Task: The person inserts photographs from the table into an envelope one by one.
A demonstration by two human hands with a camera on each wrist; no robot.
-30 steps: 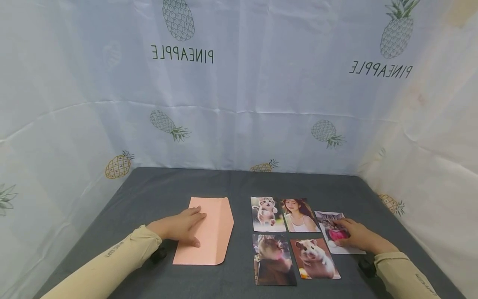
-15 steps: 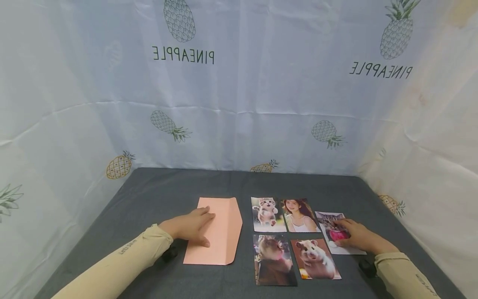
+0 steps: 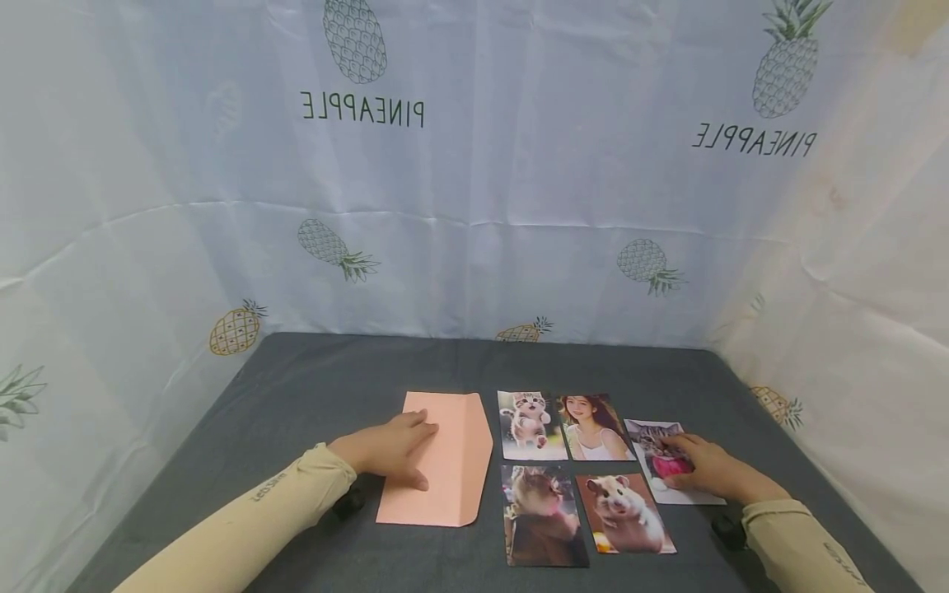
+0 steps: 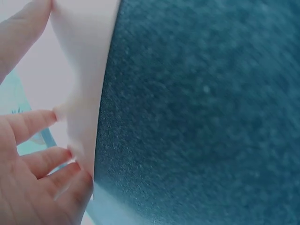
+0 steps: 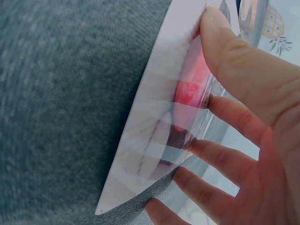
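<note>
A pink paper envelope (image 3: 445, 494) lies flat left of centre, its flap toward the right. On its left part rests my left hand (image 3: 389, 449), fingertips and thumb spread on the paper; the left wrist view also shows the fingertips touching the envelope (image 4: 89, 61). At the right, my right hand (image 3: 717, 473) rests its fingertips on a photo of a cat with something red (image 3: 654, 449). Close up in the right wrist view, the thumb and fingers press the glossy surface of this photo (image 5: 140, 154), and they partly cover it in the head view.
Between the hands lie a kitten photo (image 3: 529, 424), a portrait photo of a person (image 3: 596, 436), a dark animal photo (image 3: 544, 527) and a hamster photo (image 3: 626, 515). The dark grey table (image 3: 334, 362) is bounded by a pineapple-print curtain (image 3: 474, 181).
My left hand has slid the envelope rightward along the table, bringing its flap close to the photos. The right hand and the photos have stayed put.
</note>
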